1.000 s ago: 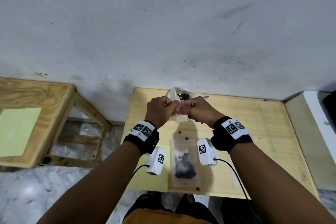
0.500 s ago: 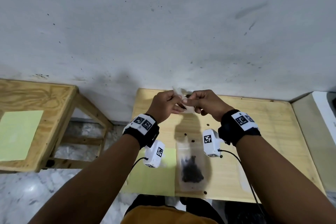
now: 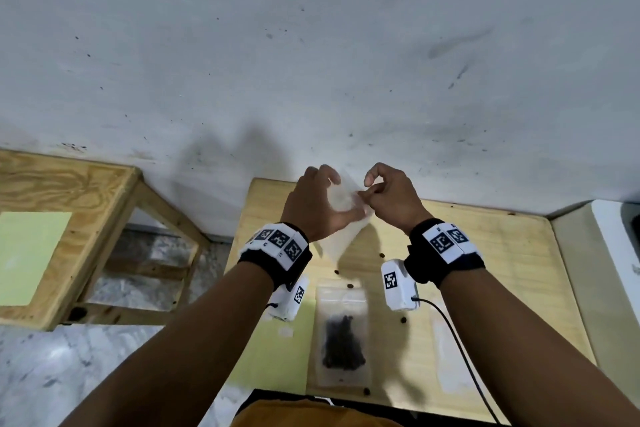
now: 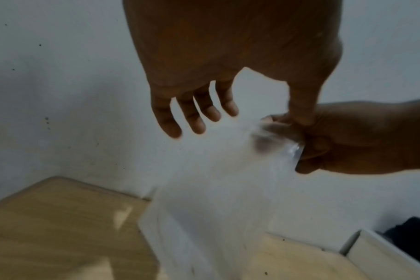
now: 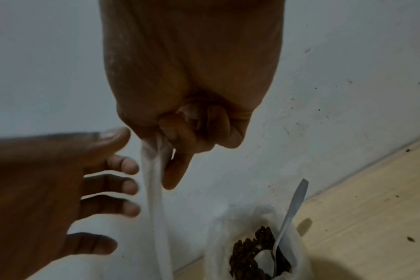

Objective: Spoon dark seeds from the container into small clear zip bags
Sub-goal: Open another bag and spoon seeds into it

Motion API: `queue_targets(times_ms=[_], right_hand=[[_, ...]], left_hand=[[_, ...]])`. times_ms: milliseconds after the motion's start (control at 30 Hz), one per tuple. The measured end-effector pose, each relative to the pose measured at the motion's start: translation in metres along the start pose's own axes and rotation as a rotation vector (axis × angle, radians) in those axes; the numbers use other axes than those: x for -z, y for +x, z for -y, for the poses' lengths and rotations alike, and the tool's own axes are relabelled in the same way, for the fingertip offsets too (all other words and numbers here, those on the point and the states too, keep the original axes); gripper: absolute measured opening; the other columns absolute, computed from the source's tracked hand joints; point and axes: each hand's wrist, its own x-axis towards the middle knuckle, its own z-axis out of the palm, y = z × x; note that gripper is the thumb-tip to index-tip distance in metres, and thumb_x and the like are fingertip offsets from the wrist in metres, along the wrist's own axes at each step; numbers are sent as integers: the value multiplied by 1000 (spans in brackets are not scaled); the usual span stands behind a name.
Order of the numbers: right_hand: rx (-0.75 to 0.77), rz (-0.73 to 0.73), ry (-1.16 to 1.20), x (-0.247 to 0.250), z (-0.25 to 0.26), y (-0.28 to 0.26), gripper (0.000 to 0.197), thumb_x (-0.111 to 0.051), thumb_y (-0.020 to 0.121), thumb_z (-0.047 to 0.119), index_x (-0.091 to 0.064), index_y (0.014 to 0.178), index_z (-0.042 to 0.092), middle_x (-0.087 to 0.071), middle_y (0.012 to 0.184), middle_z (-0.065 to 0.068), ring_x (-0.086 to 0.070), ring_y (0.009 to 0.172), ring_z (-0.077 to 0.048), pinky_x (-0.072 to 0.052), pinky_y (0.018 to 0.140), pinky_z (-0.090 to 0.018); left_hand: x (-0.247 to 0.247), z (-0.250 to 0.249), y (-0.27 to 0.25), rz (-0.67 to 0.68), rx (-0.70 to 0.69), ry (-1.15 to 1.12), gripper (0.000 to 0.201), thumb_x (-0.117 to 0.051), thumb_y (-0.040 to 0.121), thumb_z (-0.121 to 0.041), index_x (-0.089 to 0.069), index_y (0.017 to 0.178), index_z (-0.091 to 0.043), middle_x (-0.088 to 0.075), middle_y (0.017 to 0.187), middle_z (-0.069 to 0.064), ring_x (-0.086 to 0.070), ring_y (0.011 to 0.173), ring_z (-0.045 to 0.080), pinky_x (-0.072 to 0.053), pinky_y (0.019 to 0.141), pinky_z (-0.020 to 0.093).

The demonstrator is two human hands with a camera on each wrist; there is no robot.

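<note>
Above the wooden table (image 3: 485,253), right hand (image 3: 391,198) pinches a thin clear bag (image 3: 341,236); left hand (image 3: 315,204) spread, fingers straight.

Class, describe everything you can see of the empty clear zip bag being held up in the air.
The empty zip bag is small, thin, clear plastic, blurred and hanging slantwise above the wooden table. The right hand pinches its top edge; the left hand has spread fingers beside it, thumb at the same edge. No seeds show inside.

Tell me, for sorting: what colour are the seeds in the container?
Dark brown seeds, clearest in the right wrist view.
</note>
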Motion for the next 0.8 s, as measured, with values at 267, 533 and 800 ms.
queue_targets(times_ms=[267, 533, 800], right_hand=[[0, 180, 149, 8, 7, -1, 19, -62, 88, -8, -56, 82, 9, -54, 50, 3, -43, 39, -4, -35, 43, -16], [166, 52, -299, -4, -23, 12, 32, -55, 87, 10, -76, 90, 33, -74, 84, 7, -67, 80, -15, -52, 74, -30], [-92, 287, 139, 1, -28, 12, 22, -61, 91, -2, -77, 101, 10, -67, 72, -10, -42, 36, -7, -36, 41, -20]], left_hand=[[-17, 8, 10, 85, -90, 224, 131, -86, 45, -57, -20, 150, -17, -46, 134, 6, -50, 118, 26, -43, 100, 40], [-19, 16, 13, 97, -244, 262, 108, -81, 59, -32, -27, 151, -14, -48, 133, 4, -49, 113, 26, -42, 100, 38], [-23, 47, 12, 169, -67, 27, 93, -87, 68, -25, -40, 148, -17, -56, 135, 4, -55, 118, 25, -44, 98, 32]])
